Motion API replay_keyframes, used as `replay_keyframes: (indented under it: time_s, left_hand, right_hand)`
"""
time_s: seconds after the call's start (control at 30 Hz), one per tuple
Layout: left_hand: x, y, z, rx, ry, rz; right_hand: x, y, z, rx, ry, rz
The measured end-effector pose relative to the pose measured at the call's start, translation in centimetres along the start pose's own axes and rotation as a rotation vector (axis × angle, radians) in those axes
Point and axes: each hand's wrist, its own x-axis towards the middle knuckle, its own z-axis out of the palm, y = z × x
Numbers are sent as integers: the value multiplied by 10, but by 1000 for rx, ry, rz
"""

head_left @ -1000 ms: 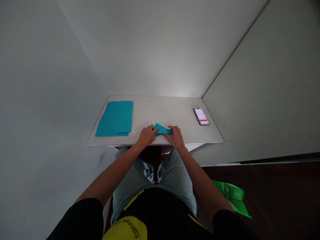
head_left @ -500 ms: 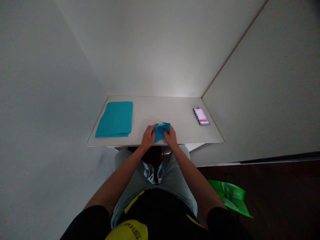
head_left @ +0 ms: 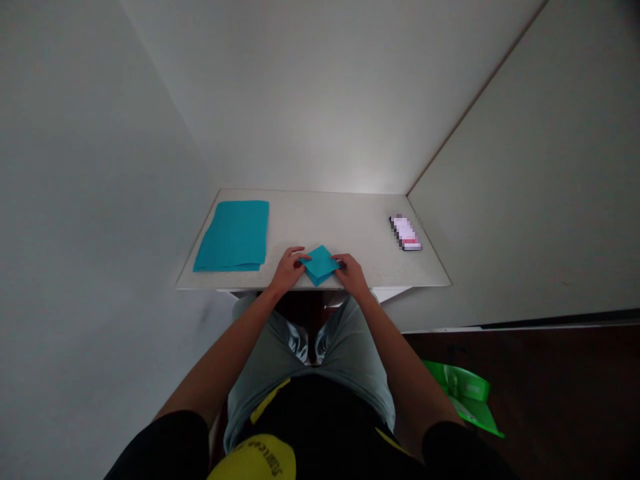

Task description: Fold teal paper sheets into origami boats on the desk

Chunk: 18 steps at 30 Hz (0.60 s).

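Observation:
A small folded piece of blue paper lies diamond-shaped near the table's front edge, its layers parting slightly toward me. At its left corner my left hand pinches the paper between thumb and fingers. The opposite corner is gripped by my right hand in the same way. Further left on the table is a stack of larger blue paper sheets, apart from both hands.
The white table is set between walls at the back, left and right. A phone with a blurred screen rests at its right end. On the dark floor at the lower right stands a bright green dustpan-like object.
The blue paper has gone from an upright, tilted folded shape to a flatter diamond. My hands have moved apart to its left and right corners.

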Motion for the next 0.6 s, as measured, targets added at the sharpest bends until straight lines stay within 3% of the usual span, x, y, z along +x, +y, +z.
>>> replay_keyframes:
  time_s: [0.13, 0.2, 0.3, 0.5, 0.6]
  left_hand:
    - [-18, 5, -23, 270, -151, 168]
    - [-22, 8, -31, 335, -167, 200]
    - [-20, 10, -34, 310, -164, 161]
    - [-9, 16, -24, 363, -122, -49]
    - [-11, 21, -18, 498, -105, 49]
  right_hand:
    - [-14, 2, -12, -198, -55, -147]
    - [-18, 2, -16, -243, -91, -178]
    - [-17, 3, -15, -258, -108, -161]
    - [-3, -4, -4, -339, -22, 11]
    - [-4, -16, 5, -435, 26, -19]
